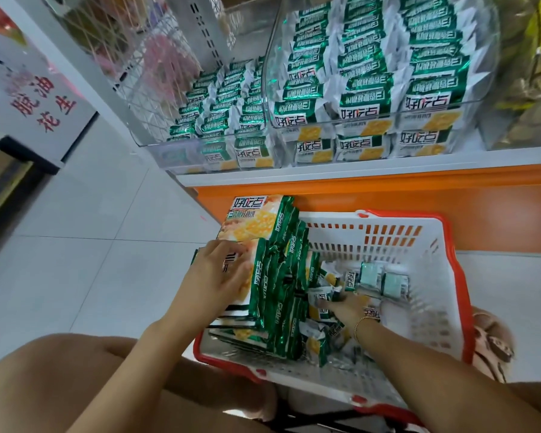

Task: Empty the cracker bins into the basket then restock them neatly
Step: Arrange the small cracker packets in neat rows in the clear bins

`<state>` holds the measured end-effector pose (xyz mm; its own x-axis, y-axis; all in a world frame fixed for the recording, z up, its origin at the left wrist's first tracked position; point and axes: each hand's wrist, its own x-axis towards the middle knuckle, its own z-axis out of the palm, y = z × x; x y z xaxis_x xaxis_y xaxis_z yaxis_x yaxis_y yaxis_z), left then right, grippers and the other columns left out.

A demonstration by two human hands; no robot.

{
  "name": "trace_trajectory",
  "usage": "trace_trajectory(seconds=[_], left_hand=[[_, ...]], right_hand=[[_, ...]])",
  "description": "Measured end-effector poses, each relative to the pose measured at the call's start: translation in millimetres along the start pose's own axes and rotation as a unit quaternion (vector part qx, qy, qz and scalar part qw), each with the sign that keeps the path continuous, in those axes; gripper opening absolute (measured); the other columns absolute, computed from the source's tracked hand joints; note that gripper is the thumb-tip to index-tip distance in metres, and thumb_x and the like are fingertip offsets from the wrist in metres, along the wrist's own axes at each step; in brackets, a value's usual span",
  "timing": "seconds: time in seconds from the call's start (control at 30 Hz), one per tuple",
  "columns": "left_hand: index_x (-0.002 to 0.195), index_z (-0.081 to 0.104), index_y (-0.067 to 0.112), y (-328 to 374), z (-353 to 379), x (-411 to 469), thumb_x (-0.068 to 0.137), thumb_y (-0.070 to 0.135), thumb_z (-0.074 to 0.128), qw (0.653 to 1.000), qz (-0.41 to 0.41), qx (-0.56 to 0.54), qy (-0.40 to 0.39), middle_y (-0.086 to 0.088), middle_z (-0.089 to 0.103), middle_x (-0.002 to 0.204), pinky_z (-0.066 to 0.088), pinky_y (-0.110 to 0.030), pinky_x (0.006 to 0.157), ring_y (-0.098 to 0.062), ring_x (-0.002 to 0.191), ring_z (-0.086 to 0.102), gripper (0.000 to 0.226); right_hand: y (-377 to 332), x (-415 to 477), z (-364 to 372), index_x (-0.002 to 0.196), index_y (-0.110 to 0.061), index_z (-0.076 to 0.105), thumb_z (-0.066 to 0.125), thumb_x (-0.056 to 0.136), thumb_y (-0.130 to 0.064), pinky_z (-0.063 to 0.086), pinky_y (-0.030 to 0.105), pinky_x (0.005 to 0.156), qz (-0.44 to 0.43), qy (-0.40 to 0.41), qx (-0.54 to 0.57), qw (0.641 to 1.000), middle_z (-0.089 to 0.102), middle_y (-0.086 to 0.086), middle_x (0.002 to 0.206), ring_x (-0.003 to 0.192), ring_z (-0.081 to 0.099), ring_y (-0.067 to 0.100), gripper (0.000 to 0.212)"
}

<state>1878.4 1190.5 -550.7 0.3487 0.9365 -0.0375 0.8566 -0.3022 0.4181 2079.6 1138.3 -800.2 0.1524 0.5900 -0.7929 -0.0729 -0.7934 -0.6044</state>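
Left hand: my left hand [219, 276] lies flat on the top of the big packs, fingers [238, 270] straight and spread, pressing down without curling round anything.
Right hand: my right hand [345, 309] is down inside the basket among the small packets, fingers pointing left at one of them; I cannot tell whether they grip it or only touch it.
Bracelet: a thin bracelet [361, 323] sits on my right wrist.
Basket: the white basket [425, 307] with a red rim stands on the floor [75, 245], just in front of the shelf's orange base [388, 198] and between my knees.
Big packs: a stack of big packs [263, 295], green and white, fills the left side of the basket, most standing on edge, the top ones leaning out over the rim.
Small packets: loose small packets [372, 279] lie jumbled in the middle of the basket, just right of the stack.
Bins: two clear bins [372, 120] stand side by side on the white shelf [356, 173], both holding tidy rows of crackers [366, 98] in green wrappers.
Sandal: my sandal [494, 348] shows just right of the basket.
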Motion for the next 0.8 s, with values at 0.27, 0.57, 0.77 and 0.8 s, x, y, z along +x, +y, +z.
trace_trajectory(seconds=[0.27, 0.57, 0.77, 0.8], left_hand=[[0.107, 0.064, 0.024, 5, -6, -2, 0.091, 0.034, 0.060, 0.999, -0.014, -0.023, 0.019, 0.009, 0.056, 0.110, 0.042, -0.011, 0.070, -0.008, 0.094, 0.056, 0.020], [0.096, 0.065, 0.028, 54, -15, 2, 0.088, 0.024, 0.066, 0.985, -0.010, -0.170, 0.035, 0.015, 0.066, 0.099, 0.051, -0.021, 0.079, -0.002, 0.090, 0.064, 0.009], [0.099, 0.061, 0.026, 84, -12, 3, 0.050, 0.062, 0.080, 0.920, -0.113, -0.375, -0.019, 0.003, 0.068, 0.100, 0.059, -0.041, 0.077, -0.014, 0.088, 0.069, 0.064], [0.102, 0.060, 0.026, 87, -13, 2, 0.047, 0.061, 0.080, 0.905, -0.127, -0.407, -0.012, -0.001, 0.065, 0.104, 0.059, -0.038, 0.075, -0.015, 0.092, 0.068, 0.069]], right_hand=[[-12, -6, -11, 0.145, -0.003, 0.036, 0.079, 0.080, -0.023, 0.040, 0.034, 0.102, -0.031, 0.019, -0.009, 0.999, 0.045, 0.016, 0.144, 0.126, 0.047, 0.029, 0.081], [-136, -88, -76, 0.143, -0.012, 0.037, 0.080, 0.074, -0.027, 0.056, 0.031, 0.085, -0.113, -0.201, 0.000, 0.973, 0.048, 0.005, 0.143, 0.128, 0.046, 0.016, 0.083], [-205, -201, -89, 0.130, -0.024, 0.045, 0.073, 0.082, -0.020, 0.042, 0.041, 0.105, -0.270, -0.206, -0.117, 0.933, 0.053, -0.005, 0.128, 0.117, 0.054, 0.009, 0.056], [-207, -212, -89, 0.136, -0.019, 0.040, 0.073, 0.083, -0.019, 0.035, 0.045, 0.109, -0.290, -0.190, -0.120, 0.930, 0.044, -0.007, 0.129, 0.125, 0.047, 0.013, 0.063]])
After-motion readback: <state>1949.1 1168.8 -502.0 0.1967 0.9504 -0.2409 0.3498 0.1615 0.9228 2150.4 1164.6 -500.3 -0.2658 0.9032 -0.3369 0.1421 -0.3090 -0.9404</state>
